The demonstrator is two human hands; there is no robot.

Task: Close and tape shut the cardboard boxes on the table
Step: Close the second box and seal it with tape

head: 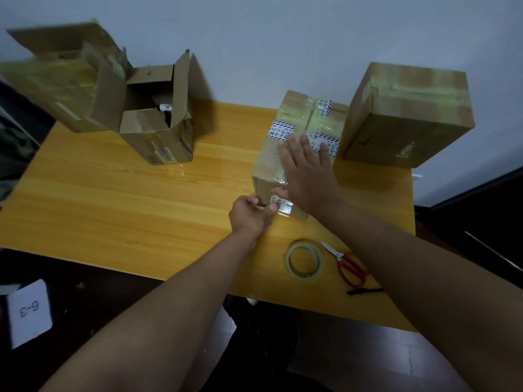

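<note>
Boxes stand on the yellow table point(113, 193), four that I can see. The one I am working on, the middle box point(285, 154), sits right of centre, closed, its long axis running away from me toward the wall point(283, 38), tilted slightly to the right. A band of clear tape point(310, 120) runs along that axis over the top seam, and printed tape crosses it near the far end.

My right hand point(307, 168) lies flat on top of this box, fingers straight and spread, pointing away along the seam, with the fingertips reaching the printed tape. The box is directly under the palm. My left hand point(252, 212) is at the near face of the box, fingers curled, thumb and forefinger pinching the tape end point(283, 206) against the cardboard by a small label. The near lower edge of the box is just beside those fingers.

Right of it, just beside, stands a taped box point(407, 114), tipped on edge. At the far left, an open box point(155, 123) has its flaps up, and a larger box point(56, 80) leans behind it.

Near me lie a tape roll point(304, 260), red scissors point(346, 263) and a black pen point(365, 291).
</note>
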